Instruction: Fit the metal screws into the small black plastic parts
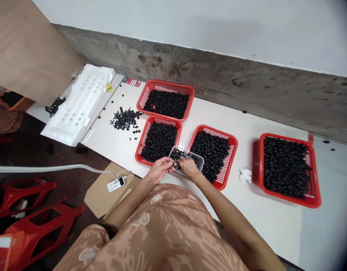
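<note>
Black ring-shaped pieces (182, 157), small and possibly rubber, lie heaped in a clear rectangular plastic tub (200, 161). The tub sits low in front of the person, overlapping the near corners of a red plastic mesh basket (142, 152) on the left and a second red plastic mesh basket (232, 150) on the right; whether it rests on them is hard to say. The left hand (159, 170) comes up to the tub's near edge, its fingers (170, 162) curled and drawn together, though whether they pinch a piece cannot be told. The right hand (188, 168) reaches in over the rim, its fingers (181, 161) bunched almost closed among the pieces, and what they hold is hidden. Keeping both hands close together, directly above the tub and baskets, looks like sound practice, since any slip would fall among the pieces. Both baskets are heaped with similar black rings, as are a third red mesh basket (139, 101) farther along and a large fourth red mesh basket (314, 177) to the right. A loose scatter of black pieces (125, 118) lies on the white table (269, 229), beside a white foam tray (77, 107) and near a crumpled white tissue (245, 175).
</note>
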`<state>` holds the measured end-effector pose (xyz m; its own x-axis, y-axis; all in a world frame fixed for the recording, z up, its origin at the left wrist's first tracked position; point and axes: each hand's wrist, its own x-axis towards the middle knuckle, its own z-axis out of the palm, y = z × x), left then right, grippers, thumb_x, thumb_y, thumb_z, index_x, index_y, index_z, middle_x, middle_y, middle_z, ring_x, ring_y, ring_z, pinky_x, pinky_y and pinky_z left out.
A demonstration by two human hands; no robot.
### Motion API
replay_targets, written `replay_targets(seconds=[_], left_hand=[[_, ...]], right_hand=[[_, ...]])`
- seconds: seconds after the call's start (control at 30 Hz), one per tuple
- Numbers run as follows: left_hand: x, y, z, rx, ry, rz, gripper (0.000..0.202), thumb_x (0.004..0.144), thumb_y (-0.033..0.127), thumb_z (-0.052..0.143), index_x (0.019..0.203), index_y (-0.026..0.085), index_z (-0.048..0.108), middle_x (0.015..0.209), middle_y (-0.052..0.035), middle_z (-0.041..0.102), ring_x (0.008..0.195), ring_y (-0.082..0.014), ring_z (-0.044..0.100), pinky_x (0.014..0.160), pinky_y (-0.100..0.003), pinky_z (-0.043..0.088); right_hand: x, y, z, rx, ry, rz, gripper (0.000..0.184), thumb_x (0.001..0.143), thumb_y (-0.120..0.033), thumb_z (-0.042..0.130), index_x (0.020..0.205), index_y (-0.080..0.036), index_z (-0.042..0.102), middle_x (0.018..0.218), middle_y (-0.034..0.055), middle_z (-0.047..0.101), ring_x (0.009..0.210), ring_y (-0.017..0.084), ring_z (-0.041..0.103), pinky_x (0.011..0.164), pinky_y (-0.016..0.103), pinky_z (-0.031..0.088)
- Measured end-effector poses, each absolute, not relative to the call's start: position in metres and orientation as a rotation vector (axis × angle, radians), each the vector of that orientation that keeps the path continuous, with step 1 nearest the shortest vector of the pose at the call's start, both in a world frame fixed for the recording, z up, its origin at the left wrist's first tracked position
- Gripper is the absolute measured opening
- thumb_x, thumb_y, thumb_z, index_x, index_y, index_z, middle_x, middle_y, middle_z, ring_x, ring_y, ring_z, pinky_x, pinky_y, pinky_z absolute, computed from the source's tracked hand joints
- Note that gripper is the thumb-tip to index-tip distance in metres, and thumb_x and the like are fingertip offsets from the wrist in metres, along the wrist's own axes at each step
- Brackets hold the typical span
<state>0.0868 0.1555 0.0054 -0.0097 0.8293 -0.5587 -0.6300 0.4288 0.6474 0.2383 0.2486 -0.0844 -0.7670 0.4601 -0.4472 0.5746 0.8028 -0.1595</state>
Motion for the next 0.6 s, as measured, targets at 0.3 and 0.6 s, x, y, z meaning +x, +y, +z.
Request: replay_targets(seconds=[0.3, 0.6], left_hand=[[0.087, 0.155, 0.003, 0.276, 1.068, 1.143, 0.038, 0.068, 0.032, 0.078, 0.097, 0.012, 0.063, 0.087, -0.0075, 0.067, 0.063, -0.0082, 0.058, 0.060, -0.019, 0.042], [0.087, 0.154, -0.001, 0.248, 1.097, 1.115, 0.036, 0.064, 0.031, 0.080, 0.092, 0.010, 0.069, 0.086, -0.0087, 0.067, 0.066, -0.0091, 0.059, 0.065, -0.022, 0.043]], right_hand=[[0.238, 0.250, -0.087, 0.736, 2.638, -0.422, 0.032, 0.094, -0.011, 0.032, 0.107, -0.009, 0.060, 0.105, 0.0176, 0.061, 0.086, 0.023, 0.062, 0.080, 0.036, 0.041], [0.242, 0.257, -0.073, 0.817, 2.630, -0.538, 0.028, 0.093, -0.013, 0.038, 0.099, -0.010, 0.065, 0.099, 0.0144, 0.064, 0.084, 0.020, 0.062, 0.078, 0.031, 0.041]])
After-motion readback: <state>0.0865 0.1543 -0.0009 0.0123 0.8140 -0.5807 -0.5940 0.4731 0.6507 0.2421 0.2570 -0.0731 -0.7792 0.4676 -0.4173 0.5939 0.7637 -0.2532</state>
